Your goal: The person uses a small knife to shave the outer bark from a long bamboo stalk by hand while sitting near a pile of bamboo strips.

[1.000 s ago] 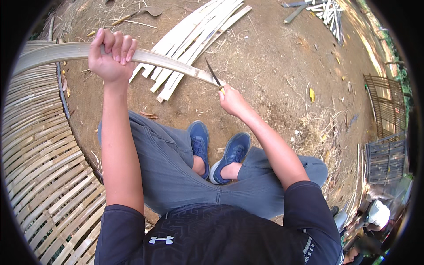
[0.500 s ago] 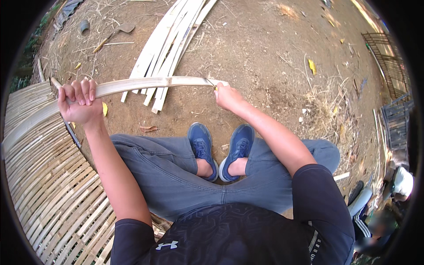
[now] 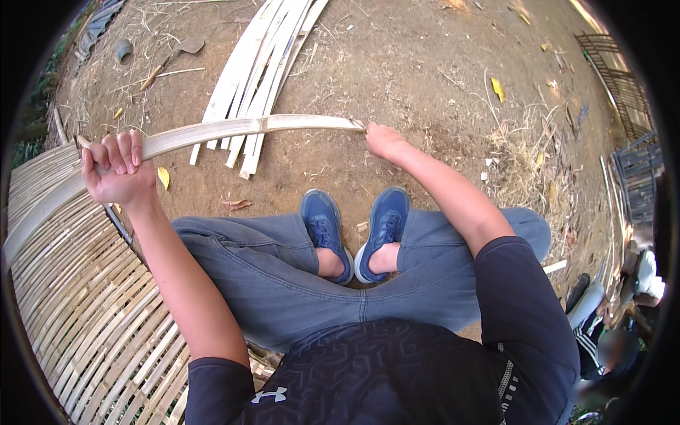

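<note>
Gripping a long bamboo strip [image 3: 234, 129] at two places, the person sits cross-legged on bare dirt ground [image 3: 425, 78]. The left hand [image 3: 117, 170] is closed in a fist around the strip, fingers curled over its top edge, with the strip passing through the palm and running on past the hand's outer side. The right hand [image 3: 382, 140] is closed at the strip's other end; a tool may be in it, but that cannot be told from here. Between the two hands the strip stretches crosswise in front of the body, its long axis running from hand to hand in a shallow upward bow, flat pale face showing. Just beyond the strip, away from the hands, a bundle of bamboo slats [image 3: 258, 78] lies on the ground, pointing away from the person. Below the left hand lies a woven bamboo mat [image 3: 78, 297]. Under the right forearm rest two blue shoes [image 3: 358, 230].
</note>
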